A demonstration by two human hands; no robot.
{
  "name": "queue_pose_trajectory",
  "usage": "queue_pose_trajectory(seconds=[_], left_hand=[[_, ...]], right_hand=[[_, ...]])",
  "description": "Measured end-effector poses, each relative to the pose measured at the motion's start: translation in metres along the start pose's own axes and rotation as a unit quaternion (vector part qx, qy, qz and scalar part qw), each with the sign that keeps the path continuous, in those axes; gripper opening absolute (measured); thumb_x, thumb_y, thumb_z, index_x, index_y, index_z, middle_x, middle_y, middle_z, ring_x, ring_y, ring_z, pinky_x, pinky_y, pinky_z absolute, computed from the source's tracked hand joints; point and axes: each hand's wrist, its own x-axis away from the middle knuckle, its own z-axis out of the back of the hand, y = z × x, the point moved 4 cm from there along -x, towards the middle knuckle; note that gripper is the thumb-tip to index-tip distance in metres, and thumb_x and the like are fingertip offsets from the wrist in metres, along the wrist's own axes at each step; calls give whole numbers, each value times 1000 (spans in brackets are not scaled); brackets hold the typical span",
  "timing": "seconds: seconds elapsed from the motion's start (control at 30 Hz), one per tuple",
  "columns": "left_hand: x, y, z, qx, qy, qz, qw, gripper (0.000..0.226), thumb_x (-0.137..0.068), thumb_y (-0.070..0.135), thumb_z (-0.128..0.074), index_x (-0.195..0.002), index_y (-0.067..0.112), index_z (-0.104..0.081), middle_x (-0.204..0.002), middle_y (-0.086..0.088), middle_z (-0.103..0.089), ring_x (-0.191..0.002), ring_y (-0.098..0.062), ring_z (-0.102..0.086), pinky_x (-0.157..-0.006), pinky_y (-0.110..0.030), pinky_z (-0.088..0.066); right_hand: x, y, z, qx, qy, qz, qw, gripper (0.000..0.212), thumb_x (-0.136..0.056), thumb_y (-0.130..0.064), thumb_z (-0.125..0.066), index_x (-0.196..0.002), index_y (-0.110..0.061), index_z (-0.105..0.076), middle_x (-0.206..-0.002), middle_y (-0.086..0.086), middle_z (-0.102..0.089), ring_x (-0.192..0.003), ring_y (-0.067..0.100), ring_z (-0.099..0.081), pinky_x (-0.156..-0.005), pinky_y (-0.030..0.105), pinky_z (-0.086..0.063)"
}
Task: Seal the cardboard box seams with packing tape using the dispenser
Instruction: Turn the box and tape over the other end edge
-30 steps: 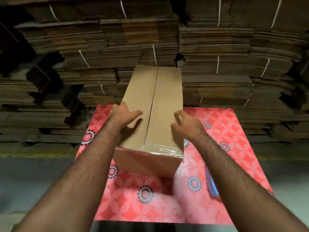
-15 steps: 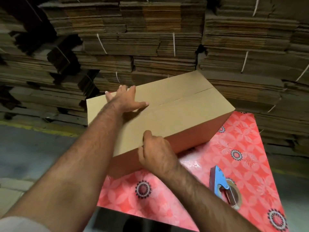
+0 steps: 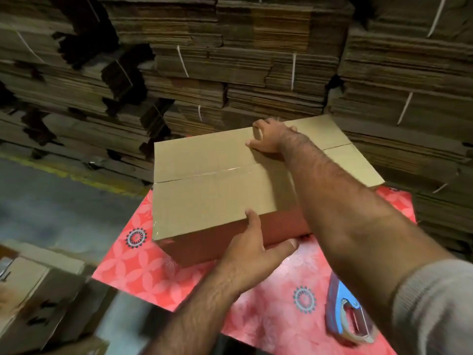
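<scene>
The brown cardboard box (image 3: pixel 220 198) lies crosswise on the red flowered table (image 3: pixel 268 311), near its far edge. Clear tape glints along part of its top centre seam (image 3: pixel 230 171). My left hand (image 3: pixel 252 248) presses against the near side wall, thumb hooked over the top edge. My right hand (image 3: pixel 271 137) reaches across the lid and grips the far edge. The blue tape dispenser (image 3: pixel 349 315) lies on the table at the lower right, beside my right forearm, with neither hand on it.
Tall stacks of flattened, strapped cardboard (image 3: pixel 256 60) wall off the space right behind the table. More cardboard boxes (image 3: pixel 38 295) stand on the floor at the lower left. A yellow line (image 3: pixel 76 175) runs along the grey floor.
The box has turned from lengthwise to crosswise on the table. My right hand moved from the near edge to the far edge, and my left came to the near side. My view swung left.
</scene>
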Motion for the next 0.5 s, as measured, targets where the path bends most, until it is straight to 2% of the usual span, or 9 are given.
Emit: queue_pose_trajectory(seconds=[0.07, 0.13, 0.23, 0.33, 0.4, 0.5], left_hand=[[1, 4, -2, 130, -10, 21, 991, 136, -54, 76, -67, -156, 27, 8, -159, -8, -30, -145, -18, -32, -115, -37, -34], [2, 10, 3, 210, 24, 17, 977, 137, -51, 73, -72, -157, 29, 3, -160, -3, -26, -143, -22, -35, -116, -42, -35], [-5, 9, 28, 277, 122, 20, 953, 132, -48, 66, -73, -158, 27, -11, -160, 2, -24, -140, -22, -38, -114, -41, -36], [-19, 1, 67, 265, 235, 2, 935, 127, -43, 68, -73, -153, 26, -27, -158, 2, -28, -138, -19, -38, -109, -46, -42], [-35, -5, 96, 229, 282, -12, 932, 118, -45, 70, -73, -149, 27, -36, -154, 2, -33, -135, -20, -42, -105, -48, -46], [-66, 3, 132, 168, 302, -37, 938, 113, -46, 69, -71, -145, 23, -42, -152, -3, -37, -136, -23, -42, -108, -44, -43]], right_hand=[[-5, -3, 0, -6, 11, 3, 1000, 74, -84, -69, -56, -144, -29, -40, -152, 6, -37, -139, 31, -35, -110, 59, -30], [-7, -7, 0, -14, 12, 7, 1000, 73, -82, -69, -58, -141, -29, -43, -149, 7, -39, -138, 32, -36, -109, 61, -30], [0, -8, 1, -34, 19, 4, 999, 71, -83, -64, -61, -143, -30, -43, -151, 6, -37, -140, 31, -33, -110, 64, -25], [10, -3, 6, -88, 43, -7, 995, 64, -85, -54, -66, -142, -31, -44, -151, 6, -38, -139, 30, -34, -110, 64, -25], [21, 8, 13, -134, 63, -15, 989, 61, -85, -49, -69, -139, -31, -47, -146, 8, -41, -136, 31, -39, -111, 60, -30], [47, 26, 19, -151, 72, -28, 985, 64, -86, -43, -69, -143, -23, -47, -141, 12, -45, -132, 31, -43, -110, 38, -37]])
